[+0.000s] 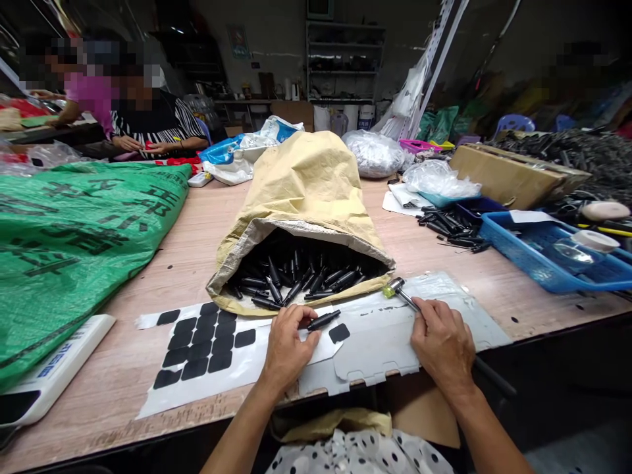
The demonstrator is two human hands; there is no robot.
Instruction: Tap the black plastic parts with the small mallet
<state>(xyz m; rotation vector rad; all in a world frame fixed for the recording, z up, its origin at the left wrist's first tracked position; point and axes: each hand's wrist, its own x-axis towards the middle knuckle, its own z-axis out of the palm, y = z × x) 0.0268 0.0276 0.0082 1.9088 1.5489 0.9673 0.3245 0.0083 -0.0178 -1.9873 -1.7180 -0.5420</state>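
My left hand pinches a slim black pen-like part between thumb and fingers, close above the white sheet. My right hand is wrapped round the handle of a small hammer with a yellowish-green face, its head over the grey-white board. Just beyond my hands lies a yellow woven sack, its mouth facing me, with many black pen-like parts inside. Left of my left hand, a white backing sheet carries rows of black square pads; one loose-looking pad lies between my hands.
A green woven sack and a white scale-like device occupy the left side. At right are a blue tray, more black parts and a cardboard box. Two people sit at the back left.
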